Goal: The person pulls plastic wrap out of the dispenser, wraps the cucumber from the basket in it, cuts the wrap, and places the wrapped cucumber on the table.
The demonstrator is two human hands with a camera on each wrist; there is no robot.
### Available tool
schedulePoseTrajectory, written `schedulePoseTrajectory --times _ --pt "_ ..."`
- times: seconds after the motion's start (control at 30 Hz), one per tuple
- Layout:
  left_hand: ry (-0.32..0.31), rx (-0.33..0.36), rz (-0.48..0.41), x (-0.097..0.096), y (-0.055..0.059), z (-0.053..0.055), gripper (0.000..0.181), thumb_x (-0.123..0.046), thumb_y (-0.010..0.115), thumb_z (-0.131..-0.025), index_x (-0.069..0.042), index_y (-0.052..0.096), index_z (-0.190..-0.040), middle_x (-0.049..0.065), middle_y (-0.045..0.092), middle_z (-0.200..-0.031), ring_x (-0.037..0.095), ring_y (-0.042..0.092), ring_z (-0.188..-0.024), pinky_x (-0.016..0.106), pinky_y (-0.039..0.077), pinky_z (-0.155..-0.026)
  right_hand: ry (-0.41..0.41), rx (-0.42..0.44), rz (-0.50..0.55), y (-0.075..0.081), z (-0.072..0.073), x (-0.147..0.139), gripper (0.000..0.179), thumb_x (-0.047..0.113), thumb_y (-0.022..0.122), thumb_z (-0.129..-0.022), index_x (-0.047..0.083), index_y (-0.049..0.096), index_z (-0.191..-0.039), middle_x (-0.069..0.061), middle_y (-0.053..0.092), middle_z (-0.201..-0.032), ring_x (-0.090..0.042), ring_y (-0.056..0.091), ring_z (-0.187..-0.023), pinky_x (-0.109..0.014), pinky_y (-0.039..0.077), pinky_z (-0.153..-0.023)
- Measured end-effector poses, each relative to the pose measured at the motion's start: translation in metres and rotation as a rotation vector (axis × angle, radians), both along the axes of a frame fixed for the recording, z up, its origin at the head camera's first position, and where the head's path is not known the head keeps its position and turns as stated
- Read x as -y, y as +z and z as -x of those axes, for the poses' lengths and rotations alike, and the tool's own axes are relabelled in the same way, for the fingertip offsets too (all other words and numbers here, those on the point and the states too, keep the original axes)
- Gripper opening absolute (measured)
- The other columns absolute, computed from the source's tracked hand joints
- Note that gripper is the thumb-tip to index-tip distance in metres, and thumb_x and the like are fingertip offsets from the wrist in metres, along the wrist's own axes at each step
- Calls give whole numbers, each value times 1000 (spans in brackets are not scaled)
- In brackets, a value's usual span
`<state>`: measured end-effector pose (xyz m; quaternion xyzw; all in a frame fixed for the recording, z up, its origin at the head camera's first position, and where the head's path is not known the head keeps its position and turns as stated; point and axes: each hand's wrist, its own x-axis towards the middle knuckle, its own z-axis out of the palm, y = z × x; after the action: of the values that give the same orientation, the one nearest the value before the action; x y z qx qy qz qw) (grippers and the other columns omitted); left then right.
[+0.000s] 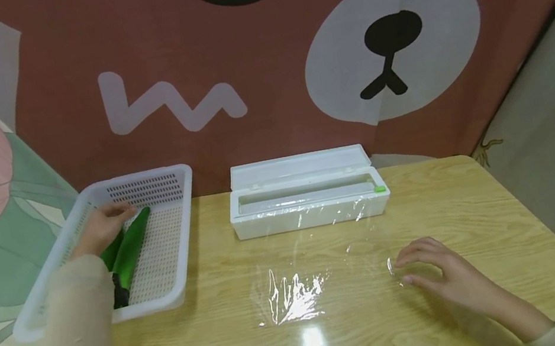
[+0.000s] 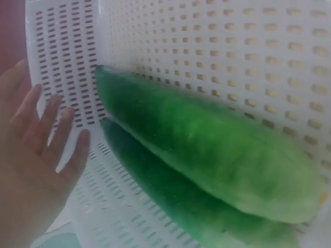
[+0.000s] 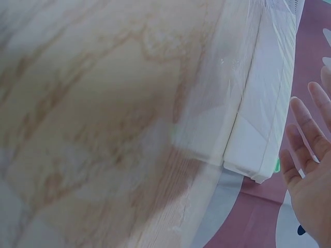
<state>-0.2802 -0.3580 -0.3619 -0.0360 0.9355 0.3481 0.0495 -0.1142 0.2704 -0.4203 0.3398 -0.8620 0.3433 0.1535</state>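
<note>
Two long green cucumbers lie side by side in a white perforated basket (image 1: 189, 240), the larger cucumber (image 2: 207, 144) beside the smaller cucumber (image 2: 160, 191). My left hand (image 1: 102, 226) reaches over the basket's left side. Its fingers are extended and apart from the cucumbers in the left wrist view. A sheet of clear plastic wrap (image 1: 296, 299) stretches from a white wrap dispenser box (image 1: 311, 217) toward the front of the table. Beside the wrap's right edge is my right hand (image 1: 440, 271), fingers spread and holding nothing.
The dispenser's lid (image 1: 300, 167) stands raised at the back, and a green slider (image 1: 379, 189) sits at its right end. Everything rests on a wood-grain table (image 1: 477, 215). A printed cloth (image 1: 258, 44) hangs right behind it.
</note>
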Motion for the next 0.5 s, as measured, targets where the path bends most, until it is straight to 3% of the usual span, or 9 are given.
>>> schedulePoseTrajectory --times 0.13,0.3,0.5 --pt "-2 80 19 -1 -6 1 72 -46 44 -104 10 34 -147 39 30 -147 54 32 -133 65 33 -105 -6 -16 -1 1 0 -1 45 -10 84 -66 11 72 -104 4 66 -107 -11 55 -106 -11 38 -96" --pt "-19 109 27 1 -13 -1 76 -46 46 -103 13 28 -148 42 22 -148 57 27 -134 66 32 -105 -23 -33 -7 2 0 -2 45 -10 84 -66 12 72 -103 5 66 -106 -10 55 -105 -10 38 -95" --pt "-26 147 59 5 -13 -5 80 -48 46 -103 13 23 -149 44 12 -150 60 20 -134 67 31 -104 -25 -41 -2 2 0 -2 46 -10 84 -65 14 72 -103 6 66 -107 -9 55 -105 -10 38 -95"
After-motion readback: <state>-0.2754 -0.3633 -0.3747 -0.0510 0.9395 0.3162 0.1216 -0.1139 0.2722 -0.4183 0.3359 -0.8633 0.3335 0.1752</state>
